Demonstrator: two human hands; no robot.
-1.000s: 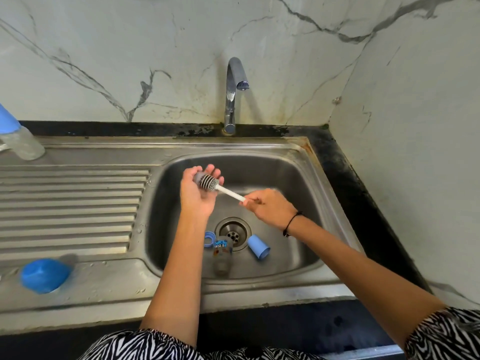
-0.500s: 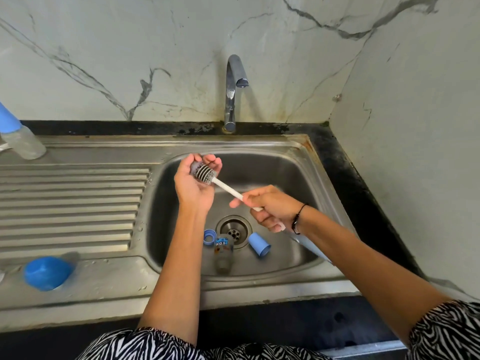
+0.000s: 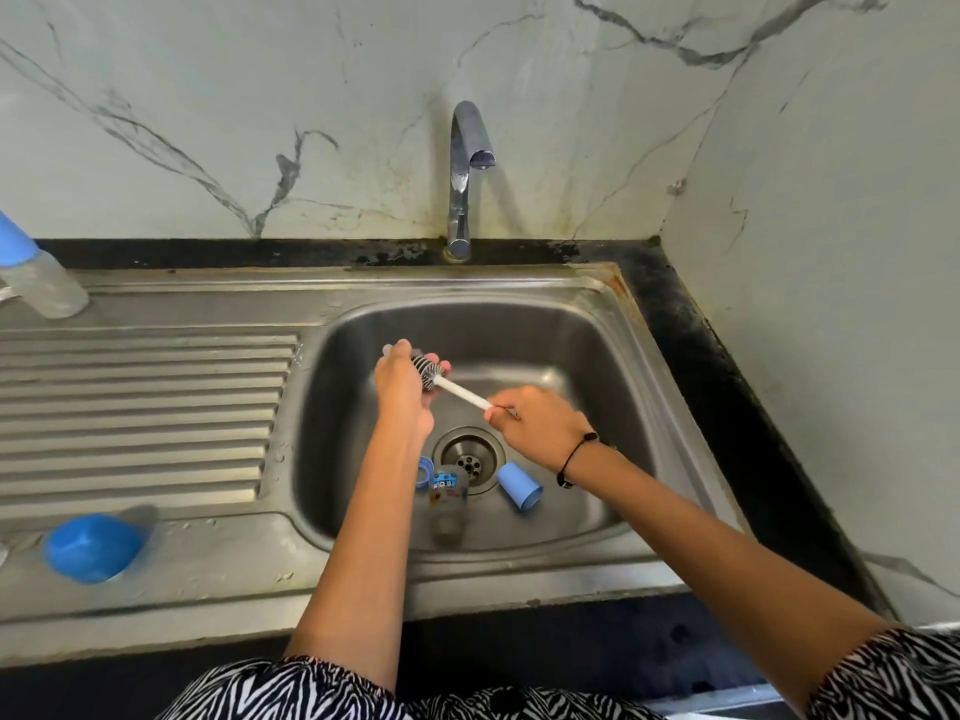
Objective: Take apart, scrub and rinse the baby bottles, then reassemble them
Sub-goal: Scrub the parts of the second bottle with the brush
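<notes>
1. Left hand [image 3: 402,387] held raised over the sink basin [image 3: 597,356], fingers curled shut around a small pale part; probably the bottle's teat, though mostly hidden behind the palm and too small to name with certainty.
2. Bottle brush [image 3: 441,379] pushed bristle-first into that cupped hand, so as to scrub the small part against the palm rather than loose in the basin.
3. Right hand [image 3: 540,426] pinched closed on the far end of the white handle, fingertips only; a light grip, judged suited to twisting and short strokes.
4. Both hands kept over the basin and near the drain [image 3: 469,454], presumably so that drips and any dropped part would fall into the sink.
5. Tap [image 3: 467,168] seen with no water running; scrubbing taken to be the step in hand, rinsing not yet begun.
6. Clear bottle body [image 3: 447,506] left lying on its side on the basin floor, just in front of the drain, partly behind the left forearm.
7. Blue screw ring [image 3: 425,470] lying just left of the bottle, blue cap [image 3: 519,493] lying to the right, open end toward the camera; all apart, awaiting their turn.
8. On the draining board [image 3: 156,407]: a blue rounded object [image 3: 93,548] at the near left, a second bottle with a blue top [image 3: 36,278] at the far left edge, apparently still assembled.
</notes>
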